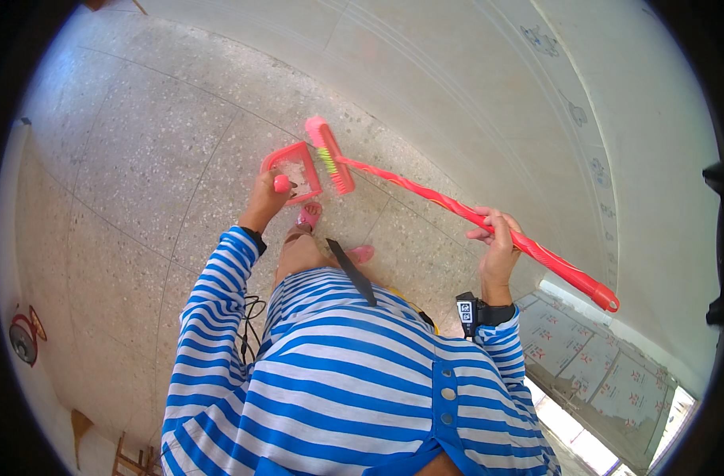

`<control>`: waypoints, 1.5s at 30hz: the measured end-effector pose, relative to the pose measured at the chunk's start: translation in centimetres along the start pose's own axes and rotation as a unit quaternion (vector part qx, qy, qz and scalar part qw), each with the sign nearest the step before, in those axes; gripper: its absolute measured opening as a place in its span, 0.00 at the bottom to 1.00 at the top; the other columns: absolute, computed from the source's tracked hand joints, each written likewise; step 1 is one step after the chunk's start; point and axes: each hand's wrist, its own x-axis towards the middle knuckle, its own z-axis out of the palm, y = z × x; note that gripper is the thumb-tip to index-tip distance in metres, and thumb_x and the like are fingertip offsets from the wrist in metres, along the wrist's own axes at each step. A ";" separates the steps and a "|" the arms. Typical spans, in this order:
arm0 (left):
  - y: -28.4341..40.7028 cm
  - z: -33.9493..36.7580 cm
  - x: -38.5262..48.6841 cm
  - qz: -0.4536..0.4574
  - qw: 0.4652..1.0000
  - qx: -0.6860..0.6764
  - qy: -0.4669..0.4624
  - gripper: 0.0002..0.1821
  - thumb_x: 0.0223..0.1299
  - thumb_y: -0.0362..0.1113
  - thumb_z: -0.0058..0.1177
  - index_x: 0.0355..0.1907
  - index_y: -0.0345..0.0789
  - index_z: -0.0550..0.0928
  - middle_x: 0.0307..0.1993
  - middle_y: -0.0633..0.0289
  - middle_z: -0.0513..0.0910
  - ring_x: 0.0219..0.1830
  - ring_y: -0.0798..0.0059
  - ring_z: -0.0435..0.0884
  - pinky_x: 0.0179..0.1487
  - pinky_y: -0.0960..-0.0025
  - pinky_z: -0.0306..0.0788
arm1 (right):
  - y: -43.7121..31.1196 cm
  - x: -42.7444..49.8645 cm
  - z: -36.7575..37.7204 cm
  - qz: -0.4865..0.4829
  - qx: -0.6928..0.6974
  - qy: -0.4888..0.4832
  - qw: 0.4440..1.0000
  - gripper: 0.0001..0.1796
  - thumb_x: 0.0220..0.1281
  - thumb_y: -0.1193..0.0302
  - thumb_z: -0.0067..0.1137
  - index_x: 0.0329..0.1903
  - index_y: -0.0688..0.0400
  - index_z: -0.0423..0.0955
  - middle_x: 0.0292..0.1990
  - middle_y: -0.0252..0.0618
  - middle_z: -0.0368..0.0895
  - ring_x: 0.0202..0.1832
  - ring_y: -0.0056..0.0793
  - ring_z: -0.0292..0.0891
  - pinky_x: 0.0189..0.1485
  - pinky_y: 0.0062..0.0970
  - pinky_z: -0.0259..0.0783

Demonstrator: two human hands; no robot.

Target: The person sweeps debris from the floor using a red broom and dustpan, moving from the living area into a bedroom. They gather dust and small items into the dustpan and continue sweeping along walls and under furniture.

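My left hand (270, 196) is closed around the knobbed end of the handle of a pink plastic dustpan (271, 159). Pale debris (298, 172) lies in the pan, whose open edge faces right. Just right of that edge is a pink broom head (332, 156) with pink and yellow-green bristles. From it a red spiral-patterned broom handle (439, 198) slants down to the right, held in my right hand (497, 238) partway along its thicker upper part. Whether the bristles touch the floor is hard to tell.
Speckled terrazzo floor (142, 143) with thin joint lines surrounds my feet in pink sandals (309, 215). A pale tiled wall (457, 89) curves along the upper right. Printed sheeting (594, 363) covers a surface at the lower right. Part of a wooden chair (133, 458) shows at the lower left.
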 end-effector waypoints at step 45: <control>-7.2 -9.5 -19.5 -0.185 0.900 -0.112 0.379 0.07 0.54 0.33 0.54 0.26 0.31 0.81 0.19 0.60 0.80 0.21 0.71 0.80 0.26 0.68 0.74 | -1.4 -0.4 0.9 -0.164 -0.096 -0.115 0.975 0.19 0.67 0.60 0.57 0.30 0.65 0.76 0.23 0.35 0.77 0.18 0.20 0.72 0.23 0.20 0.68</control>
